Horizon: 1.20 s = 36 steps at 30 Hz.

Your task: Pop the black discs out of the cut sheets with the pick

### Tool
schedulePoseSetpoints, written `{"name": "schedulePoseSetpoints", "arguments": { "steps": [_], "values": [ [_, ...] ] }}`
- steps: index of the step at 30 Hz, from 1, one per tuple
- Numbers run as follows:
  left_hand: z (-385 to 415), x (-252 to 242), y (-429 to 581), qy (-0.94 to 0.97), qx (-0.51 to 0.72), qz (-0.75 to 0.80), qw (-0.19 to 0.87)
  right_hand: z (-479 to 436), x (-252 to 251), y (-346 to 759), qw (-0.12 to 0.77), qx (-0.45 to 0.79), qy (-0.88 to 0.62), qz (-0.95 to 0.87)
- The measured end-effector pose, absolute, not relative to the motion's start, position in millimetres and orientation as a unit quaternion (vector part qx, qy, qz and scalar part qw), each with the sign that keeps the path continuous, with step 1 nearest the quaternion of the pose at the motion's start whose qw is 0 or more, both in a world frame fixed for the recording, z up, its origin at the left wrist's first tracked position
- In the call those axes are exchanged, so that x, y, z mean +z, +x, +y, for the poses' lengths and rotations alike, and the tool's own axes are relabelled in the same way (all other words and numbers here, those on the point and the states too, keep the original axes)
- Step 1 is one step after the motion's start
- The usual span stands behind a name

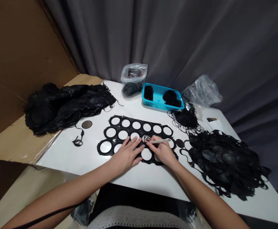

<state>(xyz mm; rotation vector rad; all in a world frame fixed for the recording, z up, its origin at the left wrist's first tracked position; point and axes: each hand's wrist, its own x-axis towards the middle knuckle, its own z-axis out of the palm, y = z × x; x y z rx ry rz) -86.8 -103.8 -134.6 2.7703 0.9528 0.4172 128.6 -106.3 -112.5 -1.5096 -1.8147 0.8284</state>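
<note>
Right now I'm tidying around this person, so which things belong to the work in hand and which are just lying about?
In use: left hand flat on the holed black sheet; right hand holding a white tool at a thin ring.
Lying about: left scrap heap, right scrap heap, blue basket, left bag, right bag, ring pile.

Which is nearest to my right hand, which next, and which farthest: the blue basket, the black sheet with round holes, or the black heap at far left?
1. Black sheet with round holes: under the right hand, touching.
2. Blue basket: behind the sheet.
3. Black heap: far left edge.
</note>
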Motion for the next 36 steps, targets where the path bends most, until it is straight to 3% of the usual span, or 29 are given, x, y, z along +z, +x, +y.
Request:
{"name": "schedulePoseSetpoints", "arguments": {
  "steps": [13, 18, 23, 28, 32, 36],
  "values": [
    [-104.9, -137.9, -86.7, 0.928, 0.155, 0.323, 0.102, -109.9, -114.2, 128.5, 0.302, 0.283, -0.572, -0.708],
    [-105.0, -141.7, -87.1, 0.926, 0.17, 0.321, 0.103, -117.0, -115.9, 123.2, 0.283, 0.197, -0.533, -0.773],
    [-104.0, -140.9, -87.7, 0.927, 0.164, 0.319, 0.109, -115.3, -122.6, 125.2, 0.2, 0.058, -0.48, -0.852],
    [-106.5, -143.1, -89.7, 0.926, 0.164, 0.323, 0.11, -73.0, -120.0, 179.5, 0.253, -0.031, -0.623, -0.739],
    [-102.5, -140.1, -92.9, 0.927, 0.164, 0.317, 0.114, -55.0, -104.5, 210.5, 0.339, 0.038, -0.685, -0.644],
    [-83.5, -111.9, -87.2, 0.918, 0.152, 0.315, 0.186, -62.9, -91.0, 195.6, 0.444, 0.324, -0.64, -0.537]
  ]
}}
